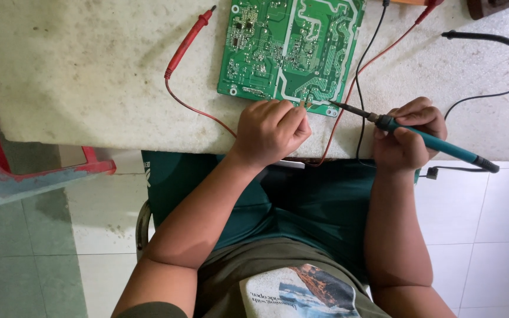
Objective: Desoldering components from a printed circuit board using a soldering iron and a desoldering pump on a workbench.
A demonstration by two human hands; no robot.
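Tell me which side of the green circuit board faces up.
Solder side up: the circuit board lies flat on the table, showing pale traces and solder points.

Soft, even daylight fills the head view, bright without harshness. The pale worktop is the brightest area and looks slightly washed out toward its far edge. The green circuit board on it is sharp, its silver traces catching mild glints but no strong glare. Shadows are faint: a thin one under the worktop's near edge, and soft ones beside the cables. Straight lines bow a little away from the board, toward the frame's edges. No motion blur shows.
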